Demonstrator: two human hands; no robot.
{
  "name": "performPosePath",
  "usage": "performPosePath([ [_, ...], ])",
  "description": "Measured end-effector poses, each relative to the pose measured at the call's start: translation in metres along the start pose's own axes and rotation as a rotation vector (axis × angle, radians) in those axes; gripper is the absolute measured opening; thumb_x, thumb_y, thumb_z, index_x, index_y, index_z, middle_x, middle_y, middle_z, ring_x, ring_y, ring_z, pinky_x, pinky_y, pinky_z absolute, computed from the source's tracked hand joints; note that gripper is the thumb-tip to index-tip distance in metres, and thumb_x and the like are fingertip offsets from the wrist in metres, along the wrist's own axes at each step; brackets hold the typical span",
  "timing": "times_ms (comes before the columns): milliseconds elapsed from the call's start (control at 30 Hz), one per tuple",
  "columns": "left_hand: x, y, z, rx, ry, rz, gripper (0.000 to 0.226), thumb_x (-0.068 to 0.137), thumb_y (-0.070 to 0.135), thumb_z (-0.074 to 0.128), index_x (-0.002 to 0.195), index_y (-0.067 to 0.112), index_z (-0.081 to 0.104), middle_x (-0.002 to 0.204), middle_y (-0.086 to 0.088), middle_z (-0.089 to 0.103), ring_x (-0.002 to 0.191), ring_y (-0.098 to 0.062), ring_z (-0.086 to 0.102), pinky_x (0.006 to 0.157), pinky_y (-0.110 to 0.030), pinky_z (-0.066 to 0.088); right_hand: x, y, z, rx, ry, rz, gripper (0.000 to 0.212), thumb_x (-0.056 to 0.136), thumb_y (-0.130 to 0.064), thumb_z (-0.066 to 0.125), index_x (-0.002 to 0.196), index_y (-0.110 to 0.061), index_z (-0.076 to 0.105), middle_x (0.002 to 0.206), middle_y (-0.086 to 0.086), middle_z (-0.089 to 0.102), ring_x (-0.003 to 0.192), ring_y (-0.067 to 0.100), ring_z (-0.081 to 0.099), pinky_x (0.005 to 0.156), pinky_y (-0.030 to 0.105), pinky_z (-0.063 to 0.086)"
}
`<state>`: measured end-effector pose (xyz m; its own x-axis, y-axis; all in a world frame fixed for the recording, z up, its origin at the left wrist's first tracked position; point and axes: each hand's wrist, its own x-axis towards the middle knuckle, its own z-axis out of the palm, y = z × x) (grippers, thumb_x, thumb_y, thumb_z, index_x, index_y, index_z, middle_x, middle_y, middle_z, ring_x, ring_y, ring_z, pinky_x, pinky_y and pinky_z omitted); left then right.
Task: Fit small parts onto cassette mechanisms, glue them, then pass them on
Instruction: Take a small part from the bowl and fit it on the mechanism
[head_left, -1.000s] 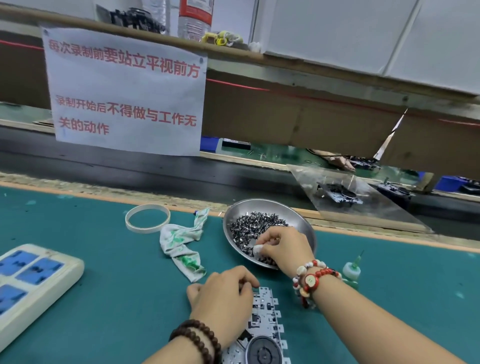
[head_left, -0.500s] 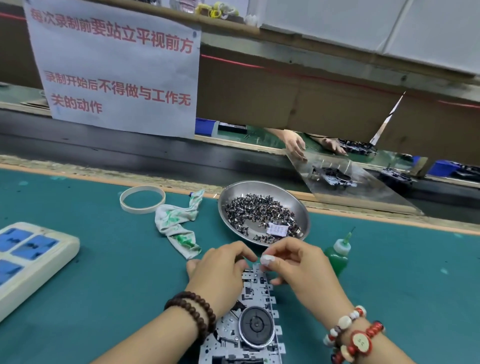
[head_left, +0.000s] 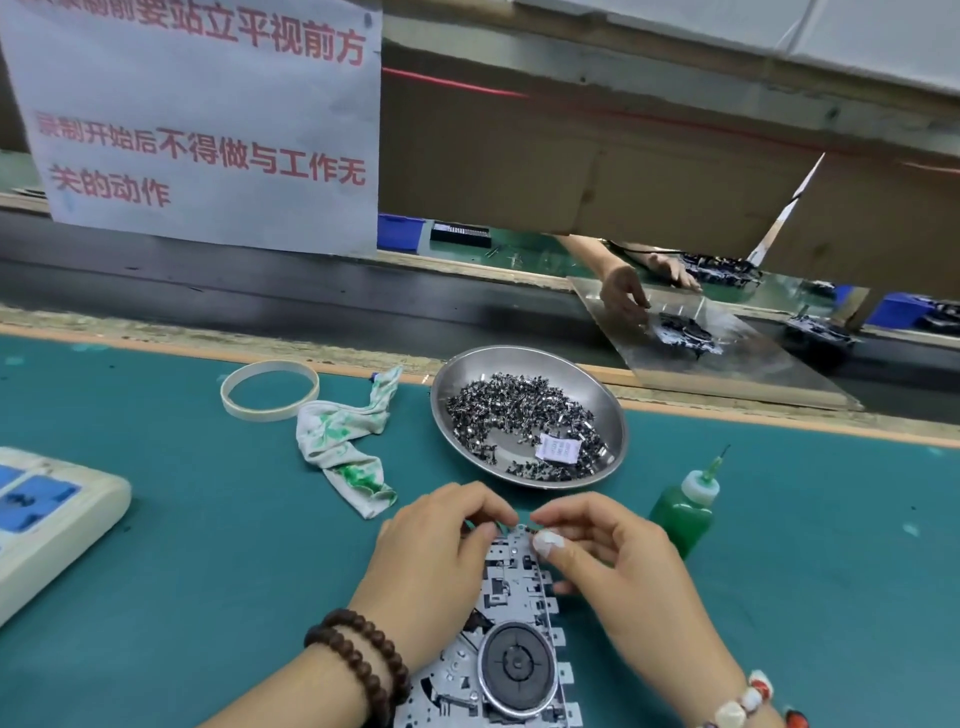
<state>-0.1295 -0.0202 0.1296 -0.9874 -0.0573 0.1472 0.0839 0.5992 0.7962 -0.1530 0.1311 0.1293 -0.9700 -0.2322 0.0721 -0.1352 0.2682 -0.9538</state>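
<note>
Both hands work the mechanism's far end at 6 o'clock: left hand curls on it to steady it, right hand pinches something tiny. Parts dish and glue sit within reach.

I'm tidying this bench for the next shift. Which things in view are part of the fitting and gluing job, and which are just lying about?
In use:
silver metal cassette mechanism
round steel dish of small dark parts
green squeeze bottle of glue
left hand and right hand, both at the mechanism's far end

Lying about:
green-stained white rag
cream tape ring
white power strip with blue sockets
</note>
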Motion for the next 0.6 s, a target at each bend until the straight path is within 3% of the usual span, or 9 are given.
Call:
performPosePath([
  [167, 0.0014, -0.0012, 0.0052, -0.003, 0.067, -0.015, 0.034, 0.092, 0.016, 0.051, 0.071, 0.043, 0.052, 0.087, 0.023, 0.058, 0.09, 0.004, 0.05, 0.094, -0.033, 0.039, 0.0012, -0.0007, -0.0016, -0.039, -0.02, -0.017, 0.029, 0.078, -0.005, 0.07, 0.075, -0.033, 0.069, 0.07, -0.006, 0.07, 0.059, 0.001, 0.06, 0.061, 0.016, 0.05],
  [333, 0.0008, -0.003, 0.0062, -0.003, 0.06, -0.005, 0.028, 0.092, 0.02, 0.05, 0.074, 0.042, 0.05, 0.088, 0.021, 0.056, 0.094, 0.001, 0.049, 0.093, -0.035, 0.039, 0.0014, 0.0003, -0.001, -0.197, -0.029, -0.048, 0.028, 0.077, -0.012, 0.071, 0.073, -0.04, 0.067, 0.077, -0.013, 0.066, 0.065, 0.0, 0.058, 0.065, 0.015, 0.047],
  [600, 0.0004, -0.0042, 0.0066, 0.029, 0.057, 0.012, 0.031, 0.087, 0.01, 0.047, 0.069, 0.035, 0.045, 0.08, 0.016, 0.051, 0.087, -0.001, 0.043, 0.091, -0.035, 0.036, 0.0008, 0.0023, 0.001, -0.228, -0.001, -0.036, 0.022, 0.076, -0.013, 0.073, 0.063, -0.029, 0.066, 0.073, -0.009, 0.062, 0.063, -0.004, 0.055, 0.063, 0.008, 0.04],
])
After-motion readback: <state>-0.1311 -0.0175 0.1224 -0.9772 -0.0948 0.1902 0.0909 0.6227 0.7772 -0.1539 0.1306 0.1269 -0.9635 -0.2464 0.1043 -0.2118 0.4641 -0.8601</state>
